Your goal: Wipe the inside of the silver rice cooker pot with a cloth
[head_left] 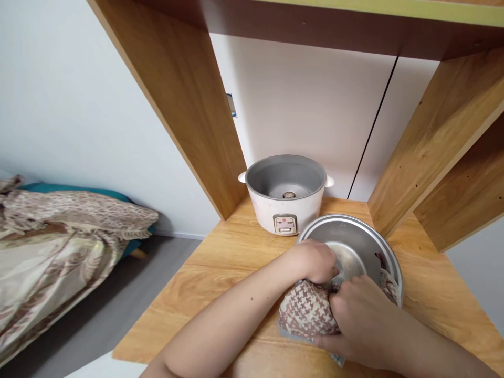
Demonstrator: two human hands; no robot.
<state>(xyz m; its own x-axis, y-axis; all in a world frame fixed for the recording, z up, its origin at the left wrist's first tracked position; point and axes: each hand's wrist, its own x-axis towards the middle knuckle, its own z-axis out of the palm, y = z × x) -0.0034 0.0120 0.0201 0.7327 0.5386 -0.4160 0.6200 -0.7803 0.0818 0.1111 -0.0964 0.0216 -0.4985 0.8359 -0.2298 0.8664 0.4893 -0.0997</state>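
Observation:
A round silver metal pot sits tilted on the wooden table, its open inside showing. Over its near rim lies a brown-and-white patterned cloth, and another bit of patterned fabric shows inside the pot's right side. My left hand is closed on the cloth's upper edge, fingers curled at the pot's inside. My right hand grips the cloth just to the right, with the thumb at its outer side. Both sets of fingertips are partly hidden. Behind the pot stands a white rice cooker, lidless, with its grey interior visible.
Wooden upright panels flank the table, and a shelf spans above. A white wall panel with a black cable stands behind. At left, a bed with patterned bedding rests on the grey floor.

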